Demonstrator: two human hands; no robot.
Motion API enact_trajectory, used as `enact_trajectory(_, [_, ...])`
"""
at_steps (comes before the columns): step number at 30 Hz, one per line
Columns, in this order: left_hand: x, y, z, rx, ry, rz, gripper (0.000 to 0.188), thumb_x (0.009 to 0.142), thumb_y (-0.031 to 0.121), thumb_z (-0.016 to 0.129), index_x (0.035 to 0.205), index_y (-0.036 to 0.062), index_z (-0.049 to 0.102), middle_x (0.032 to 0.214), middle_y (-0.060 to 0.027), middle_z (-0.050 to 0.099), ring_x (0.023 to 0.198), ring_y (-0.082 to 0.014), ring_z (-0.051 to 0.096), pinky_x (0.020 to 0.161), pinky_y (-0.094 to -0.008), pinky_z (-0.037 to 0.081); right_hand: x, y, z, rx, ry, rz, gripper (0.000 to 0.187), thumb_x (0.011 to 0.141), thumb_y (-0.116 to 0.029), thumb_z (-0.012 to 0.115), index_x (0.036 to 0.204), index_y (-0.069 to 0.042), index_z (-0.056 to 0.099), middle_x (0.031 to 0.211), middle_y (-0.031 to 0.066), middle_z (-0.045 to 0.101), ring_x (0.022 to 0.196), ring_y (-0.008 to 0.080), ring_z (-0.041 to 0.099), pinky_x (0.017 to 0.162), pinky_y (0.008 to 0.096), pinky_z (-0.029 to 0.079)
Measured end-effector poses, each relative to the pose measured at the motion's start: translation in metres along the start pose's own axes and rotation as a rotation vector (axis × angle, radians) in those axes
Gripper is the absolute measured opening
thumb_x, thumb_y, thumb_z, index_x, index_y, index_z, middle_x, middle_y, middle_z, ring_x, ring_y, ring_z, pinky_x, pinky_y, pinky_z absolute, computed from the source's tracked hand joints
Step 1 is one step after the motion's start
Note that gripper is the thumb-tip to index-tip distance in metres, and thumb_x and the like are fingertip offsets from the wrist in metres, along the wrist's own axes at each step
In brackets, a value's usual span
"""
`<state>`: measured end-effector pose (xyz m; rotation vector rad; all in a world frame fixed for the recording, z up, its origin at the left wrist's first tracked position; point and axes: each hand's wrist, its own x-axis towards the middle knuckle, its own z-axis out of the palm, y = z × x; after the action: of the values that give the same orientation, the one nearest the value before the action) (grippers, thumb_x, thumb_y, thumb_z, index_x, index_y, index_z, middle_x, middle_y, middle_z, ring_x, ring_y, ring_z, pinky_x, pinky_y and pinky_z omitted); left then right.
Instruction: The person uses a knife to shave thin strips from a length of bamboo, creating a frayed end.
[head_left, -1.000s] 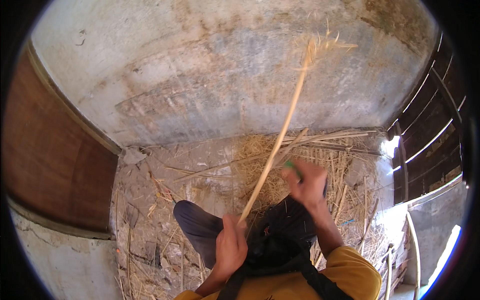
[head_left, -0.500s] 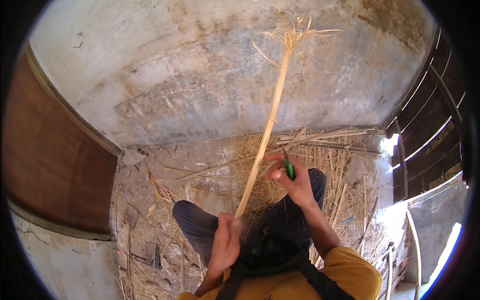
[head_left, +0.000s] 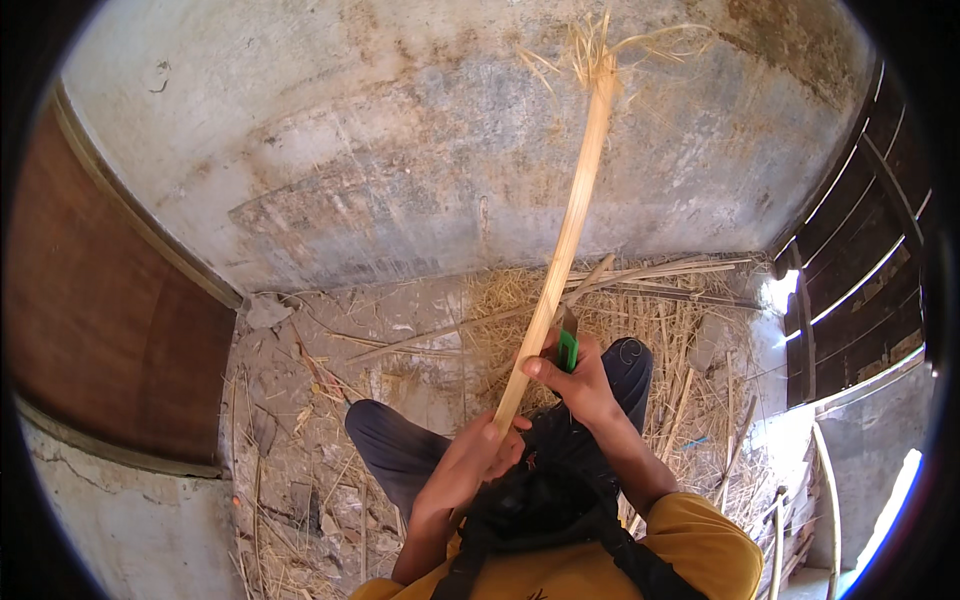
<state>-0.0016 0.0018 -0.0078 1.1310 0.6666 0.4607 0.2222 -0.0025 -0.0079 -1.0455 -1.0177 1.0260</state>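
A long pale bamboo strip (head_left: 572, 235) slants up and away from my lap, with curled shavings (head_left: 598, 52) fraying off its far end. Its near end sits in my left hand (head_left: 470, 460), which is closed around it. My right hand (head_left: 585, 385) is farther up the strip, gripping a knife (head_left: 568, 350) with a green handle. The knife's dark blade points away from me, close beside the strip. My right thumb presses on the strip, while the other right fingers are partly hidden behind it.
Thin shavings (head_left: 510, 290) are heaped on the floor beyond my knees. Several long strips (head_left: 660, 275) lie along the base of the stained wall (head_left: 400, 180). A brown panel (head_left: 120, 330) stands at left, dark slats (head_left: 860, 260) at right. Poles (head_left: 828, 500) lean at lower right.
My right hand has come onto the strip with the knife beside it; before, it was just apart. The left hand has shifted slightly right, and the strip's far end has moved up and right.
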Motion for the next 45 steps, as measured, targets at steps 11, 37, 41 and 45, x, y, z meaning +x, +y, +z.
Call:
enact_trajectory(11, [0.0, 0.007, 0.009, 0.194, 0.186, 0.041, 0.05, 0.117, 0.05, 0.037, 0.12, 0.0052, 0.059, 0.091, 0.0002, 0.053, 0.075, -0.0066, 0.045, 0.063, -0.0261, 0.038, -0.007, -0.011, -0.006, -0.233, 0.025, -0.368, 0.021, 0.099, -0.018, 0.077, 0.11, -0.001, 0.07, 0.084, 0.0057, 0.067, 0.072, 0.0156, 0.063, 0.067, 0.0312, 0.049])
enact_trajectory(37, [-0.007, 0.03, 0.031, 0.666, 0.456, 0.265, 0.025, 0.114, 0.02, 0.047, 0.121, -0.0024, 0.055, 0.08, -0.0284, 0.061, 0.077, -0.0537, 0.061, 0.07, -0.056, 0.046, -0.023, -0.027, 0.0, -1.008, 0.031, -0.611, 0.032, 0.082, -0.035, 0.091, 0.102, -0.014, 0.08, 0.078, -0.0006, 0.073, 0.062, 0.0217, 0.07, 0.057, 0.0343, 0.053])
enact_trajectory(41, [-0.008, 0.029, 0.032, 0.724, 0.443, 0.24, 0.025, 0.114, 0.02, 0.047, 0.121, -0.0025, 0.055, 0.078, -0.0289, 0.061, 0.076, -0.0549, 0.061, 0.069, -0.0565, 0.046, -0.021, -0.022, -0.008, -0.964, 0.171, -0.653, 0.031, 0.082, -0.034, 0.091, 0.1, -0.012, 0.08, 0.082, 0.0023, 0.077, 0.063, 0.0231, 0.072, 0.057, 0.0337, 0.054])
enact_trajectory(45, [-0.012, 0.02, 0.03, 0.75, 0.471, 0.242, 0.024, 0.114, 0.019, 0.047, 0.12, -0.0025, 0.056, 0.076, -0.0288, 0.06, 0.074, -0.055, 0.061, 0.068, -0.0571, 0.046, -0.013, -0.033, -0.012, -0.92, 0.197, -0.572, 0.028, 0.082, -0.031, 0.092, 0.098, -0.011, 0.08, 0.085, 0.0045, 0.079, 0.065, 0.0241, 0.073, 0.057, 0.0335, 0.055])
